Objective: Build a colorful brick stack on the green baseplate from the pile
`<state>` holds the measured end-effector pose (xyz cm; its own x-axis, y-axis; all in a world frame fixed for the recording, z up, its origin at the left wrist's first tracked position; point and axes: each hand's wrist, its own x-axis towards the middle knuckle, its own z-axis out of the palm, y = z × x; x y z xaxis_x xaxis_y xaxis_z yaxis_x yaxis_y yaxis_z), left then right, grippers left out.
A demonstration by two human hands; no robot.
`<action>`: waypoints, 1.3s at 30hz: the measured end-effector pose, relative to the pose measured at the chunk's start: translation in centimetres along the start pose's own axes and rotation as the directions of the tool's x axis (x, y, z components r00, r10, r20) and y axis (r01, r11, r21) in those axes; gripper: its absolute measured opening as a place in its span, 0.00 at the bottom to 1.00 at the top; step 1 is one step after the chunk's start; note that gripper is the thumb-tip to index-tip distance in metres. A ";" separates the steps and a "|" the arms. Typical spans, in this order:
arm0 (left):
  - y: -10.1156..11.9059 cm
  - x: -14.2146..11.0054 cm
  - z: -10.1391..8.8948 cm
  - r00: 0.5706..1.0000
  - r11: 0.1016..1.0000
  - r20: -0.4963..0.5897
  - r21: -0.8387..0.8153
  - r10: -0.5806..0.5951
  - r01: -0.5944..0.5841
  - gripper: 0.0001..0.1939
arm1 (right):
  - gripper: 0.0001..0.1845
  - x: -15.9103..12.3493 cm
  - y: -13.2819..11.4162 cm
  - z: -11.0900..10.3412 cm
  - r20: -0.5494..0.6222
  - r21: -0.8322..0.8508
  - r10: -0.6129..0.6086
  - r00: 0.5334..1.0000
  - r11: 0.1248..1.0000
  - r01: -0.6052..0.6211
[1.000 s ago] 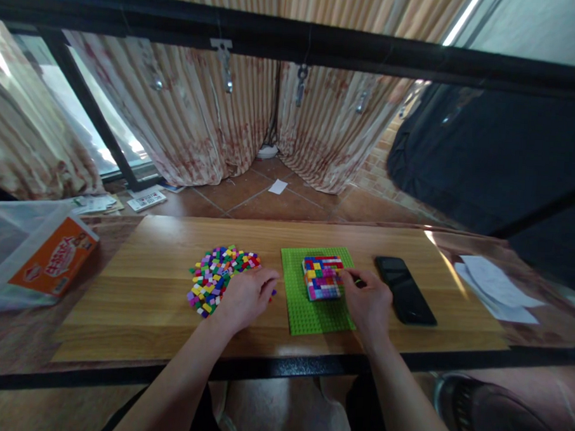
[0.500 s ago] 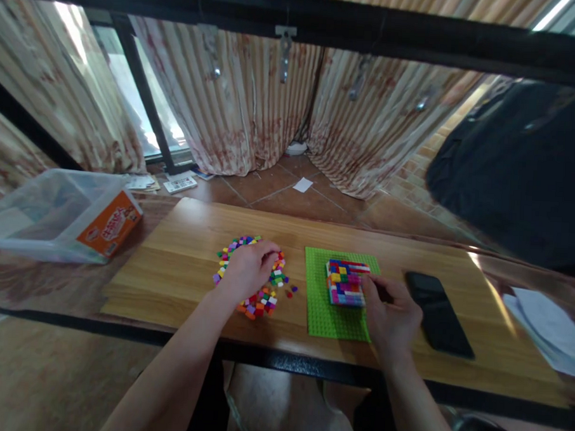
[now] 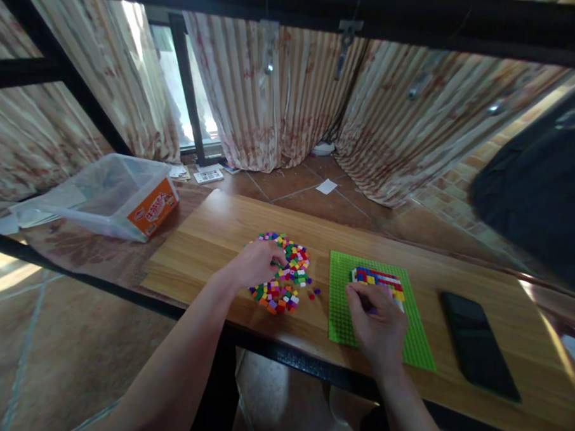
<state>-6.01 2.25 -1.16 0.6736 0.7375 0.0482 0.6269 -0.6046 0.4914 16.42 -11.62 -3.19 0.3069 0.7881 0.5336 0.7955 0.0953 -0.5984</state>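
Observation:
A heap of small multicoloured building bricks (image 3: 298, 257) lies on the wooden board. My left hand (image 3: 261, 264) is over the heap's left side, its fingers curled down and closed; whatever they hold is hidden. To the right, a green studded baseplate (image 3: 343, 313) carries a low block of coloured bricks (image 3: 377, 276) built in rows. My right hand (image 3: 378, 315) is above the front of that block, covering much of it. Its thumb and forefinger are pinched together near the block's left edge. Anything between those fingertips is too small to make out.
A black phone (image 3: 479, 344) lies right of the baseplate. Two loose bricks (image 3: 315, 293) sit between heap and plate. A clear plastic bin (image 3: 111, 198) with an orange label stands at the left. A dark metal bar (image 3: 281, 352) runs along the board's front edge.
The view has turned left, so everything appears farther right. My right hand has gone from the brick block's right side to its front left. My left hand stays over the heap.

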 end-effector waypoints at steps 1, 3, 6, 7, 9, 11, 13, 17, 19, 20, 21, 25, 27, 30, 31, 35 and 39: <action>0.0 -0.1 0.1 1.000 1.000 0.011 -0.001 0.019 -0.019 0.13 | 0.09 0.0 -0.1 0.1 0.016 0.009 -0.008 1.000 1.000 0.008; 0.1 -0.2 0.4 0.998 0.998 0.025 -0.020 0.062 -0.062 0.12 | 0.09 -0.2 -0.2 0.3 0.062 0.026 -0.025 0.998 0.999 0.024; 0.7 -0.1 1.0 0.996 0.995 0.036 -0.053 0.087 -0.085 0.11 | 0.10 -0.5 -0.5 0.9 0.167 0.052 -0.068 0.984 0.997 0.060; 0.9 -0.1 1.2 0.995 0.995 0.042 -0.053 0.085 -0.083 0.12 | 0.10 -0.6 -0.7 1.3 0.206 0.056 -0.088 0.975 0.995 0.078; 1.2 0.1 1.4 0.996 0.997 0.041 -0.036 0.076 -0.075 0.13 | 0.12 -0.9 -1.2 2.0 0.287 0.061 -0.141 0.948 0.990 0.129; 1.4 0.3 1.5 0.998 0.998 0.014 -0.002 0.065 -0.065 0.13 | 0.14 -1.1 -1.7 2.9 0.365 0.056 -0.195 0.910 0.981 0.188; 1.5 0.4 1.5 0.998 0.998 -0.010 0.031 0.054 -0.054 0.13 | 0.15 -1.2 -2.2 3.8 0.410 0.033 -0.225 0.884 0.972 0.232; 1.6 0.4 1.4 0.999 0.997 -0.004 0.065 0.038 -0.037 0.12 | 0.14 -1.2 -2.5 4.9 0.440 -0.015 -0.231 0.868 0.964 0.264; 1.6 0.2 1.3 0.999 0.997 -0.004 0.066 0.033 -0.033 0.12 | 0.13 -1.3 -2.4 5.1 0.445 -0.022 -0.224 0.867 0.965 0.260; 1.5 0.2 1.2 0.999 0.998 -0.005 0.063 0.032 -0.031 0.12 | 0.13 -1.3 -2.3 5.2 0.443 -0.024 -0.218 0.870 0.967 0.255; 1.5 0.1 1.1 1.000 0.998 -0.008 0.056 0.030 -0.029 0.12 | 0.13 -1.3 -2.3 5.2 0.440 -0.026 -0.212 0.873 0.968 0.248; 1.2 0.0 1.0 0.999 0.999 -0.020 0.028 0.033 -0.032 0.12 | 0.12 -1.4 -2.2 5.5 0.436 -0.030 -0.188 0.880 0.974 0.223; 1.2 0.0 1.0 0.999 0.999 -0.020 0.035 0.034 -0.033 0.12 | 0.12 -1.4 -2.3 5.5 0.428 -0.024 -0.177 0.886 0.978 0.207; 1.2 0.0 0.9 0.999 0.998 -0.015 0.054 0.034 -0.034 0.12 | 0.13 -1.3 -2.6 5.2 0.370 0.003 -0.137 0.919 0.989 0.147; 1.1 0.0 0.9 0.999 0.998 -0.016 0.056 0.038 -0.037 0.12 | 0.13 -1.2 -2.6 4.9 0.341 0.015 -0.123 0.932 0.992 0.125; 0.8 0.2 1.0 0.999 0.997 -0.005 0.058 0.043 -0.043 0.12 | 0.12 -0.3 -2.1 3.1 0.164 0.027 -0.098 0.982 0.995 0.095; 0.7 0.4 1.1 0.999 0.998 0.017 0.054 0.041 -0.042 0.12 | 0.11 0.7 0.1 0.0 -0.042 -0.059 -0.009 0.999 0.998 0.007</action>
<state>-4.91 1.76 -1.77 0.7054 0.7068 0.0533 0.6184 -0.6504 0.4411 16.77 -11.08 -2.87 0.3209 0.7612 0.5635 0.8271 0.0647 -0.5584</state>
